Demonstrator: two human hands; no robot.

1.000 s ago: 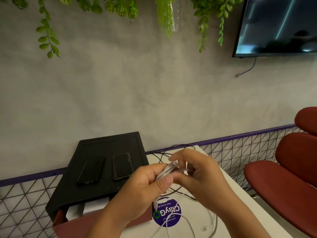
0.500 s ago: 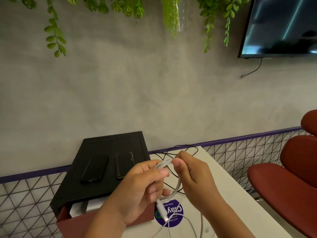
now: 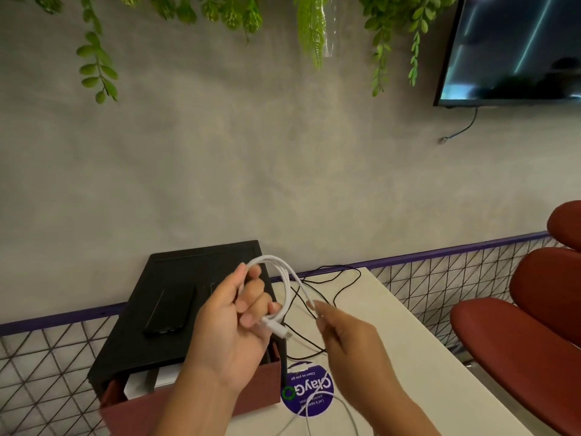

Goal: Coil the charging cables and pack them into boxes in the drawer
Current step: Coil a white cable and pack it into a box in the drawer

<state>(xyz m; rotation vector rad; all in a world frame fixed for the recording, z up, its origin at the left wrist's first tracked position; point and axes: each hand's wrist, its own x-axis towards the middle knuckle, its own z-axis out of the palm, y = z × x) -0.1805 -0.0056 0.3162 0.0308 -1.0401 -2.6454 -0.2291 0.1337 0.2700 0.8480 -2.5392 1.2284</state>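
Observation:
My left hand (image 3: 234,325) grips a white charging cable (image 3: 284,278) that loops above and to the right of its fingers, with the plug end sticking out below the fingertips. My right hand (image 3: 342,338) pinches the same cable's loose run a short way to the right; the rest trails down to the white table (image 3: 408,357). Below my left hand a reddish-brown drawer (image 3: 188,407) stands pulled out of a black cabinet (image 3: 176,278), with white boxes (image 3: 151,382) inside. Black cables (image 3: 333,278) lie on the table behind.
A dark phone (image 3: 171,309) lies on the cabinet top. A purple round sticker (image 3: 309,391) is on the table. Red chairs (image 3: 518,325) stand at the right. A wire-mesh fence (image 3: 37,366) and a grey wall lie behind, with a screen (image 3: 515,48) at upper right.
My hands have parted: the left has lifted the cable loop, now larger, while the right has slid rightward and down along the loose cable.

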